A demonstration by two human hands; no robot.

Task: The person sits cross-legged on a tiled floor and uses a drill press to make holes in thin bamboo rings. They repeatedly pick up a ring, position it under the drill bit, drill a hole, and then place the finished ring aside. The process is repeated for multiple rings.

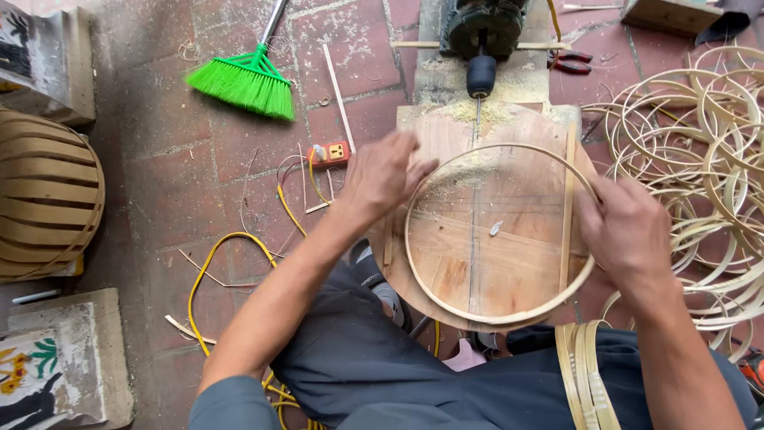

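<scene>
Bare red brick floor (199, 151) lies open to the left of the round wooden work board (485, 271), crossed only by a yellow cable (208, 259) and thin sticks. Ahead, the dark drill with its bit (481, 56) blocks the board's far edge. To the right, a heap of pale bamboo rings (700, 159) crowds close, leaving little room.

Both hands hold a thin bamboo hoop (500, 233) flat on a round wooden board (509, 271): the left hand (383, 177) grips its upper left edge, the right hand (625, 227) its right side. A drill (481, 36) points at the board's far edge, amid sawdust. More hoops (700, 159) lie piled to the right; a green broom (245, 80) lies on the brick floor (183, 159).
</scene>
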